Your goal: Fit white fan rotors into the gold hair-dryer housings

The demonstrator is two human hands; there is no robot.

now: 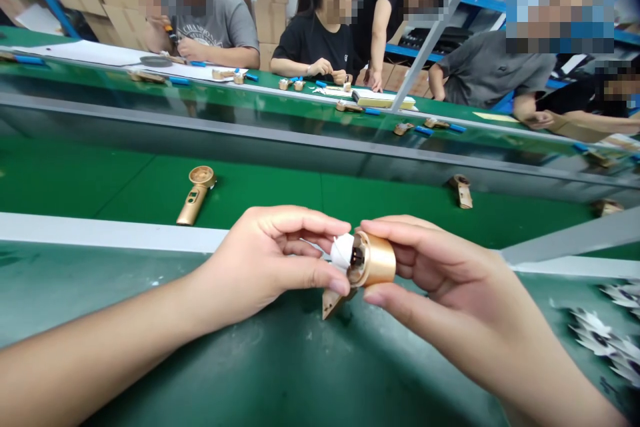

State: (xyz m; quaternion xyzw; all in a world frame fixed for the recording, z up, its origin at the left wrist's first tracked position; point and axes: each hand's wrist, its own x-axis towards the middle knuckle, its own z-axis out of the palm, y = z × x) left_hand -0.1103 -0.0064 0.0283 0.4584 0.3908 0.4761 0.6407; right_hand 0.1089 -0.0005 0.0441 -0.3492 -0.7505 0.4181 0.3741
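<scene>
My right hand (440, 267) grips the round gold head of a small handheld fan body (377, 259), whose gold handle (333, 301) points down towards the green bench. My left hand (270, 260) pinches a white fan blade piece (343, 250) at the open face of that gold head. Both hands meet in the middle of the view, just above the bench top.
A green conveyor belt (280, 193) runs across behind my hands, carrying a gold fan body (196, 195) and another gold part (462, 191). White fan blades (607, 340) lie at the right. Several people work at the far bench among gold parts and blue pieces.
</scene>
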